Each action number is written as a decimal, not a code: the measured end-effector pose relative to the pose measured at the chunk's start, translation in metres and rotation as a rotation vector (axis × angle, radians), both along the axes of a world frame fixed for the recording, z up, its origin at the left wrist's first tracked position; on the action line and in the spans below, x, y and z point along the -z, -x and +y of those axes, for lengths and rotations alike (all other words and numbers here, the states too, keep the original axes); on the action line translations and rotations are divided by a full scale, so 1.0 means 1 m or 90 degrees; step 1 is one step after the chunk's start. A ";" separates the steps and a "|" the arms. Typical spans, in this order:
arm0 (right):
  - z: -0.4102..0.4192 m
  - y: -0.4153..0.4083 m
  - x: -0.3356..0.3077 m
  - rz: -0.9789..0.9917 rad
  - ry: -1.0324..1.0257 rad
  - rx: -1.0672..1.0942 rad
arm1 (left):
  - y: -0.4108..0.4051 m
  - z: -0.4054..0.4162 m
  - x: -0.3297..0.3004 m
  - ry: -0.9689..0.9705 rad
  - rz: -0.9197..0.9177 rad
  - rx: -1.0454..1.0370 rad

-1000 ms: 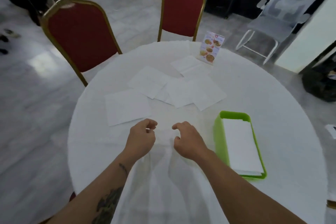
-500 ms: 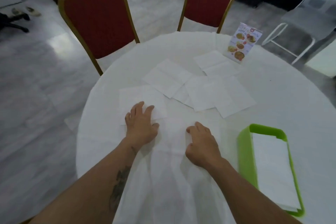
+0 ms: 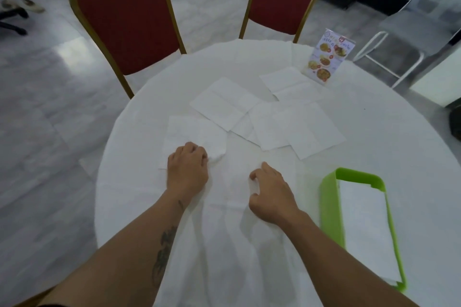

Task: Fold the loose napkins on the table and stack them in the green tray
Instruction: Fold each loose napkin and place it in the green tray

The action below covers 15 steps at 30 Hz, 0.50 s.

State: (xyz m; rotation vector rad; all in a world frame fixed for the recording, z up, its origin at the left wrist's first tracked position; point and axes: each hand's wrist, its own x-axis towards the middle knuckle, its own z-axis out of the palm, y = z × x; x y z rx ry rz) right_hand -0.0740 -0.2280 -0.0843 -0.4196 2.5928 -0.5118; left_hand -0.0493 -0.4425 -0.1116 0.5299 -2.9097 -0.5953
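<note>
Head view showed the left hand (image 3: pixel 187 169) curled knuckles-up on the near corner of the nearest loose napkin (image 3: pixel 192 139), fingers bent and bunching the paper into a small crumple just right of the knuckles; it had hold of that corner. The right hand (image 3: pixel 270 197) rested on the tablecloth left of the green tray (image 3: pixel 329 209), half closed, thumb and forefinger pinched toward each other; whether they gripped the cloth, a paper edge or nothing could not be told.

By my judgement the step in hand was picking up the next napkin to fold, with most of the task left. The next move would call for dragging that sheet toward the near edge, flattening the crumple, and bringing the right hand across to take an opposite corner.

Beyond the green tray's far-left side lay the other loose napkins (image 3: pixel 294 127), at least 4 unfolded sheets overlapping one another. Inside the tray sat a stack of folded napkins (image 3: pixel 366 229), lying flat along its length.

Everything rested on a round table (image 3: pixel 374 132) under a white cloth, which hung in folds at the near edge. Farther from the tray, a menu card (image 3: pixel 326 60) stood upright near the far rim. 2 red chairs (image 3: pixel 124 20) with gold frames stood behind the table on a pale marbled floor (image 3: pixel 45 107), and a white-legged seat stood off to the right.
</note>
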 end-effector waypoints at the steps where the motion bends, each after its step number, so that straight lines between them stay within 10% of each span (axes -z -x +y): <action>1: 0.003 0.000 0.000 -0.004 0.011 0.000 | -0.006 0.006 0.000 -0.012 0.010 -0.002; 15: 0.024 -0.037 0.004 0.000 0.026 0.009 | 0.001 0.007 0.013 -0.028 -0.108 -0.052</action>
